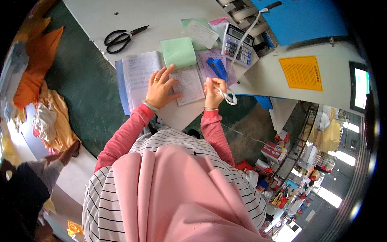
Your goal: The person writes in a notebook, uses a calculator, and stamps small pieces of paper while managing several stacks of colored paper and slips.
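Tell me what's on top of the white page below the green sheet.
The left hand, fingers spread, overlaps the left side of the white page. Written lines show to its right; any writing under the hand is covered and can't be seen.

Whitish, seemingly ruled pad (188, 85); blue stapler (218, 68)

Left hand (161, 90) on written pad (190, 85), right hand (215, 93) holding white strip (234, 99) — blue stapler (218, 68) beyond

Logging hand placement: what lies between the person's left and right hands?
In the head view, a white written-on paper sheet lies between the left hand and the right hand.
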The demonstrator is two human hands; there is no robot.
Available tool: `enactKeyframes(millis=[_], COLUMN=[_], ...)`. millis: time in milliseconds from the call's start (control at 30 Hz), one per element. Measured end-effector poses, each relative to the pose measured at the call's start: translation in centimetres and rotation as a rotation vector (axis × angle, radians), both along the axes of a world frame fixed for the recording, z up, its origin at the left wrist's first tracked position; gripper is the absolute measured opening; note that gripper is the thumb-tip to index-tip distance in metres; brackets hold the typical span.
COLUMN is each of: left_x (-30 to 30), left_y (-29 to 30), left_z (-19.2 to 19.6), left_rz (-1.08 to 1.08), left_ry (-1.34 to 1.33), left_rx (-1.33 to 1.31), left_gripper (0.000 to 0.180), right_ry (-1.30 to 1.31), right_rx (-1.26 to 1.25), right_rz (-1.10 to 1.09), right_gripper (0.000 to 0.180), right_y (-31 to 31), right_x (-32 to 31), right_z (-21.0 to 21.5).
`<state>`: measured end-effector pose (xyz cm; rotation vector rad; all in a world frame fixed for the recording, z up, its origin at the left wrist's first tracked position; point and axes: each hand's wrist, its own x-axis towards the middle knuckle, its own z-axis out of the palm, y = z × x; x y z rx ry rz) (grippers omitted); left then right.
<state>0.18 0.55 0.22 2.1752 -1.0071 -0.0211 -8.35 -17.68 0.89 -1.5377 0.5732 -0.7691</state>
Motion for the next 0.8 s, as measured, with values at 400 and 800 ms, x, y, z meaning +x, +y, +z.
enactKeyframes(millis=[400,800], left_x=[0.2,0.1], left_y=[-0.2,-0.4], left_z=[-0.5,0.3], left_rz=[0.004,0.034], left_ry=[-0.023,0.016], left_rx=[-0.038,0.016], left_gripper=[0.042,0.042], right_ry=[-0.499,0.237], right_rx=[-0.229,-1.215], right_rz=[-0.624,0.008], right_gripper=[0.031,0.026], right_y=[-15.1,-19.4], right_x=[0.8,4.6], right_z=[11.2,3.8])
